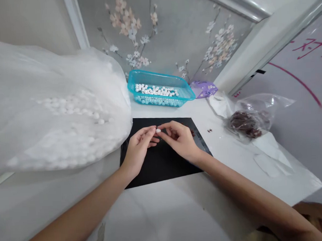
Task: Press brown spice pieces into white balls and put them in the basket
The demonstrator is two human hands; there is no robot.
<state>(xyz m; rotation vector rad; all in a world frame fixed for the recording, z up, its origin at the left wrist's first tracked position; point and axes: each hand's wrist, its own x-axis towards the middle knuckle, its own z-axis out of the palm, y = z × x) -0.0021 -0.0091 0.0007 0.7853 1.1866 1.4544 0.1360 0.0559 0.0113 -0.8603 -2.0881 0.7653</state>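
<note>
A small white ball is pinched between the fingertips of both hands, above a black mat. My left hand grips it from the left with thumb and fingers. From the right, my right hand holds its other side between thumb and index finger, the remaining fingers curled. Small brown pieces lie on the mat just beyond my right hand, partly hidden by it. Behind the mat stands a turquoise basket with many similar white balls inside.
A large clear bag of white balls bulges over the left side of the white table. At right lie a plastic bag of brown pieces, a loose brown piece and white paper. A purple packet sits beside the basket.
</note>
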